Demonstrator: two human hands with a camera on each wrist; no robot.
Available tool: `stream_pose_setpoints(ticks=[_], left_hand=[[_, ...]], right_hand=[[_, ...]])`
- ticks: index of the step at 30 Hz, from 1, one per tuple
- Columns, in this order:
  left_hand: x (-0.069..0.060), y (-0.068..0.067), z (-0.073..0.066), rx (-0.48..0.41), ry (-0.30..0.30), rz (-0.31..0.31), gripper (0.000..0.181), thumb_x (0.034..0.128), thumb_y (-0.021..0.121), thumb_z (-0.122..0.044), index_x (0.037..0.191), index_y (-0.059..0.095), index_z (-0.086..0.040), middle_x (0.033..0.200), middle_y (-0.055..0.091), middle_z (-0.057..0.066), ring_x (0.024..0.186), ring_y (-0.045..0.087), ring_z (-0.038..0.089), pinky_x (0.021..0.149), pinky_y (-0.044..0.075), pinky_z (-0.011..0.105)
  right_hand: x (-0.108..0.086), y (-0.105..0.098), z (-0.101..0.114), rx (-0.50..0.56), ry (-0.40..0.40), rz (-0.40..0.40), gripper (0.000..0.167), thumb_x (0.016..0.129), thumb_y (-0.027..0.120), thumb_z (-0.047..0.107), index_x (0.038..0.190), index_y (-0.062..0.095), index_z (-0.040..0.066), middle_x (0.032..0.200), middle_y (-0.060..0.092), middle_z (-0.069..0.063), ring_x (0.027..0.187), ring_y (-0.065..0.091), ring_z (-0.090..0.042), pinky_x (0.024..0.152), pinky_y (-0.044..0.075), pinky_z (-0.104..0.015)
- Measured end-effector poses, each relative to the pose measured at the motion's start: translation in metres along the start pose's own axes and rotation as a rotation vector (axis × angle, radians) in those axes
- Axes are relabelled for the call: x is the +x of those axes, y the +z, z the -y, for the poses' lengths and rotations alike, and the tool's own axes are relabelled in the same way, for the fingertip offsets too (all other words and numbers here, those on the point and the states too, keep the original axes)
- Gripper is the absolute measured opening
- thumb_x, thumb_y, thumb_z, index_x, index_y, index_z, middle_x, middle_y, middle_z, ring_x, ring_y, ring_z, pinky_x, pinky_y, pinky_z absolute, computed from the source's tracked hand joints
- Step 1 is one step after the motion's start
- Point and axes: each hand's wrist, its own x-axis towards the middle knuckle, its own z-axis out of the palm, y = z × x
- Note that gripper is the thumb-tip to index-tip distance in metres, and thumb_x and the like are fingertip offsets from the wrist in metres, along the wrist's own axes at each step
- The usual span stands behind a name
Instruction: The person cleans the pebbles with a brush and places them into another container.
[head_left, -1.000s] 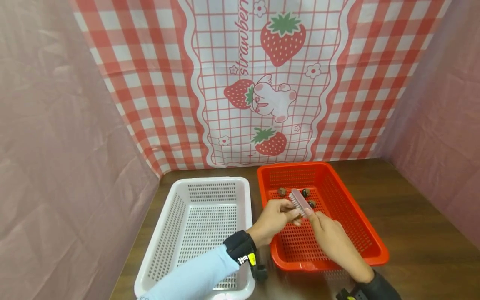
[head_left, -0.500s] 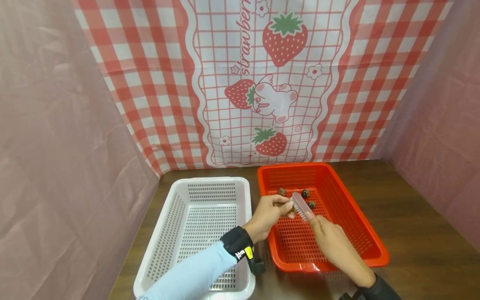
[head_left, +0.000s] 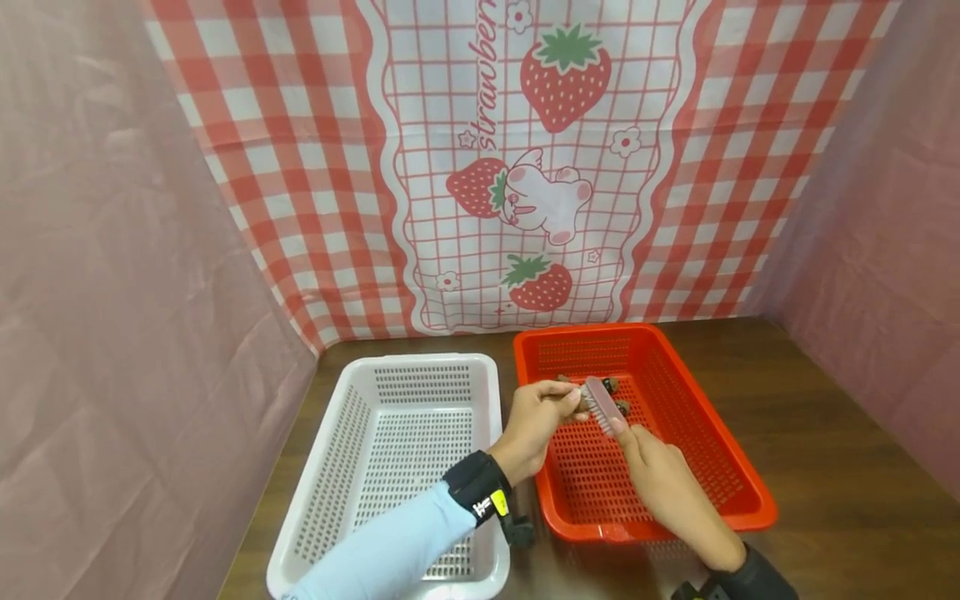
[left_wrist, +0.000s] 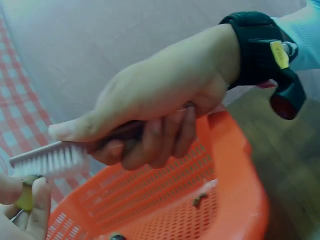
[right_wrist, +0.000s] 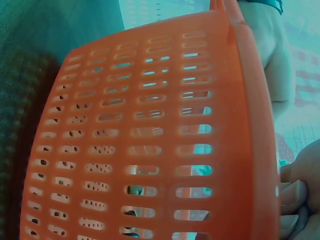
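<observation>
Over the red plastic basket [head_left: 551, 510], my left hand [head_left: 534, 421] pinches a small yellow, rounded thing [left_wrist: 25, 196] with brown dirt on its top; its kind is unclear. My right hand [head_left: 669, 482] grips a scrub brush [head_left: 602, 398] with a pinkish back and pale bristles, its thumb along the back. In the head view the bristles touch or nearly touch the small thing. Beyond the brush, small dark round things [head_left: 611, 385] with brown patches lie on the basket floor, partly hidden by the brush and left hand.
A white plastic basket [head_left: 300, 517] stands left of the red one on the brown wooden table [head_left: 847, 492]. A brown clump [left_wrist: 199, 200] lies inside the red basket. A checked strawberry cloth [head_left: 300, 183] hangs behind, with pink cloth at both sides.
My left hand has moved slightly left and away with the small thing. The brush has shifted a little to and fro against it, while the right forearm stays nearly still.
</observation>
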Motion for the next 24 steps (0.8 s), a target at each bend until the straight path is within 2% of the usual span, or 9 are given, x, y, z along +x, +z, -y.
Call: stream_pose_setpoints(ticks=[6, 8, 11, 13, 16, 18, 19, 22, 24], left_hand=[[-0.0043, 0.0028, 0.0054, 0.027, -0.035, 0.158, 0.019, 0.0997, 0.066, -0.003, 0.114, 0.069, 0.009, 0.094, 0.074, 0.013, 0.073, 0.070, 0.013, 0.087, 0.060, 0.036], [-0.0037, 0.0023, 0.0038, 0.021, -0.017, 0.136, 0.019, 0.0997, 0.067, -0.004, 0.115, 0.069, 0.008, 0.095, 0.074, 0.013, 0.074, 0.070, 0.014, 0.087, 0.060, 0.036], [-0.0012, 0.0010, 0.0002, -0.004, 0.022, 0.047, 0.020, 0.0992, 0.068, -0.005, 0.116, 0.067, 0.006, 0.098, 0.073, 0.013, 0.077, 0.070, 0.014, 0.086, 0.060, 0.035], [-0.0015, 0.0011, -0.0008, -0.008, 0.012, 0.048, 0.018, 0.0990, 0.067, -0.004, 0.114, 0.066, 0.006, 0.098, 0.072, 0.013, 0.077, 0.069, 0.014, 0.085, 0.060, 0.034], [-0.0031, 0.0022, 0.0004, 0.019, -0.032, 0.155, 0.015, 0.0986, 0.067, 0.000, 0.111, 0.064, 0.007, 0.095, 0.071, 0.012, 0.075, 0.069, 0.015, 0.084, 0.061, 0.036], [-0.0040, 0.0022, 0.0007, 0.047, -0.031, 0.208, 0.014, 0.0985, 0.067, 0.001, 0.111, 0.063, 0.007, 0.094, 0.070, 0.012, 0.074, 0.069, 0.015, 0.085, 0.061, 0.039], [-0.0039, 0.0018, 0.0002, 0.043, -0.022, 0.203, 0.015, 0.0983, 0.067, 0.001, 0.111, 0.062, 0.007, 0.095, 0.070, 0.013, 0.075, 0.069, 0.015, 0.086, 0.061, 0.039], [-0.0022, -0.0006, -0.0021, 0.016, 0.024, 0.113, 0.019, 0.0980, 0.068, 0.000, 0.115, 0.062, 0.007, 0.100, 0.070, 0.014, 0.077, 0.069, 0.015, 0.087, 0.060, 0.038], [-0.0023, -0.0016, -0.0028, 0.008, 0.035, 0.083, 0.019, 0.0978, 0.067, 0.001, 0.115, 0.063, 0.007, 0.101, 0.071, 0.014, 0.078, 0.069, 0.015, 0.085, 0.060, 0.036]], right_hand=[[-0.0001, 0.0000, 0.0010, -0.011, -0.016, -0.062, 0.054, 0.112, 0.030, 0.048, 0.094, 0.053, 0.004, 0.066, 0.039, -0.001, 0.053, 0.034, -0.013, 0.046, 0.031, -0.026], [-0.0005, 0.0001, 0.0017, 0.001, -0.016, -0.067, 0.053, 0.112, 0.030, 0.049, 0.094, 0.053, 0.005, 0.067, 0.038, -0.001, 0.053, 0.034, -0.013, 0.046, 0.031, -0.026], [-0.0011, 0.0009, 0.0022, 0.011, -0.022, -0.059, 0.054, 0.112, 0.031, 0.050, 0.097, 0.054, 0.004, 0.068, 0.038, -0.001, 0.055, 0.034, -0.014, 0.047, 0.031, -0.026], [-0.0015, 0.0013, 0.0020, 0.024, -0.014, -0.045, 0.056, 0.112, 0.030, 0.051, 0.096, 0.054, 0.003, 0.068, 0.038, -0.001, 0.055, 0.034, -0.014, 0.047, 0.031, -0.026], [-0.0020, 0.0010, 0.0011, 0.031, -0.008, -0.056, 0.056, 0.112, 0.030, 0.051, 0.094, 0.053, 0.004, 0.067, 0.039, -0.001, 0.055, 0.034, -0.014, 0.047, 0.031, -0.026], [-0.0020, 0.0005, 0.0007, 0.040, -0.009, -0.072, 0.055, 0.112, 0.030, 0.051, 0.092, 0.053, 0.005, 0.067, 0.039, -0.001, 0.054, 0.034, -0.013, 0.046, 0.031, -0.026], [-0.0022, 0.0004, 0.0008, 0.043, -0.009, -0.071, 0.055, 0.112, 0.030, 0.051, 0.093, 0.053, 0.005, 0.067, 0.039, -0.001, 0.054, 0.033, -0.013, 0.046, 0.031, -0.026], [-0.0020, 0.0004, 0.0012, 0.044, -0.017, -0.054, 0.053, 0.112, 0.031, 0.050, 0.094, 0.054, 0.006, 0.067, 0.038, 0.000, 0.054, 0.033, -0.012, 0.046, 0.030, -0.026], [-0.0017, 0.0002, 0.0017, 0.039, -0.019, -0.044, 0.052, 0.112, 0.032, 0.050, 0.094, 0.054, 0.006, 0.067, 0.038, 0.000, 0.054, 0.033, -0.012, 0.047, 0.030, -0.026]])
